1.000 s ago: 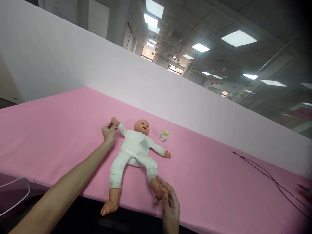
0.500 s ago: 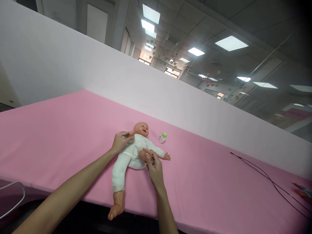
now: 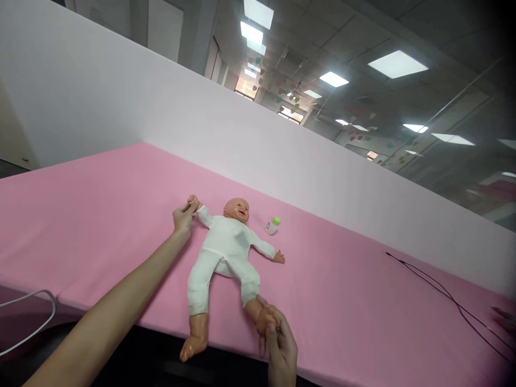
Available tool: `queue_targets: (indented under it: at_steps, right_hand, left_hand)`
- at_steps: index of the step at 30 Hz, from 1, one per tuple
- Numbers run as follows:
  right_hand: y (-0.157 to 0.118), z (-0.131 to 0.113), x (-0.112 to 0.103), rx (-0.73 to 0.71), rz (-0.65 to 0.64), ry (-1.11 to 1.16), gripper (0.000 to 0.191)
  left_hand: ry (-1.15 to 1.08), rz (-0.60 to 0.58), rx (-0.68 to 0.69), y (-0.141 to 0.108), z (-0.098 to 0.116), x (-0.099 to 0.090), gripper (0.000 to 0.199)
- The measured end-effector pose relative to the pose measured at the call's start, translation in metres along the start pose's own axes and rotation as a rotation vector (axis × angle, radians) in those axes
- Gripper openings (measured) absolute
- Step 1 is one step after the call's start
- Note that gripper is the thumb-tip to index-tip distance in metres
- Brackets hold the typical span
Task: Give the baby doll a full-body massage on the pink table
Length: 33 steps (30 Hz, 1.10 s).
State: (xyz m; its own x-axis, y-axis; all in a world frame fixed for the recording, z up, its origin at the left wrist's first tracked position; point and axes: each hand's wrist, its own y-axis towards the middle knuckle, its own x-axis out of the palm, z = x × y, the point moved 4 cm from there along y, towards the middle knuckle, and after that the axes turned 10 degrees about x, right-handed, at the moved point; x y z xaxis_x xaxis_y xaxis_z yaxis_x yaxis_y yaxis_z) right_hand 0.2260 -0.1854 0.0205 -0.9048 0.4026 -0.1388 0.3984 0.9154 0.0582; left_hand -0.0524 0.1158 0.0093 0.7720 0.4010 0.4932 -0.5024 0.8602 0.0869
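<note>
A baby doll (image 3: 228,236) in a white cloth suit lies on its back on the pink-covered table (image 3: 334,301), its head toward the wall. My left hand (image 3: 184,217) is closed on the doll's hand at the left, holding that arm stretched out from the body. Down by the table's front edge, my right hand (image 3: 280,338) grips the doll's foot on the right side, with that leg extended. The doll's other foot hangs over the front edge. Its other arm rests spread on the cloth.
A small bottle with a green cap (image 3: 273,225) stands right of the doll's head. Dark cables (image 3: 439,290) run across the table at the right. A white cable (image 3: 50,309) loops at the left front edge. Behind the table rises a white partition (image 3: 258,145).
My left hand has drawn the doll's arm outward to the left from beside its head. My right hand has pulled the bent leg down and straight toward the front edge.
</note>
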Motion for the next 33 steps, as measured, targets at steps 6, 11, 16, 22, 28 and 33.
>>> queue_targets:
  at_steps: [6,11,16,22,28,33]
  right_hand:
    - [0.065,-0.062,0.056,-0.112,-0.163,-0.114,0.045]
    - [0.097,-0.063,0.108,-0.225,-0.272,-0.195,0.039]
    - [0.073,-0.068,0.086,-0.164,-0.217,-0.126,0.042]
    - [0.006,-0.041,0.021,-0.042,-0.018,-0.032,0.046]
    - [-0.026,0.011,0.021,0.076,-0.012,0.059,0.046]
    - [0.008,-0.025,0.029,-0.022,-0.025,-0.005,0.04]
  left_hand:
    - [0.199,-0.434,0.287,-0.048,0.009,0.033,0.027]
    - [0.426,-0.602,0.352,-0.063,0.005,0.035,0.024]
    - [0.316,-0.516,0.337,-0.047,0.003,0.032,0.028]
    - [0.131,-0.037,0.072,-0.012,-0.012,0.002,0.033]
    - [0.1,0.178,-0.057,0.003,-0.012,-0.016,0.034]
    - [0.191,-0.151,0.241,-0.025,0.008,0.014,0.03]
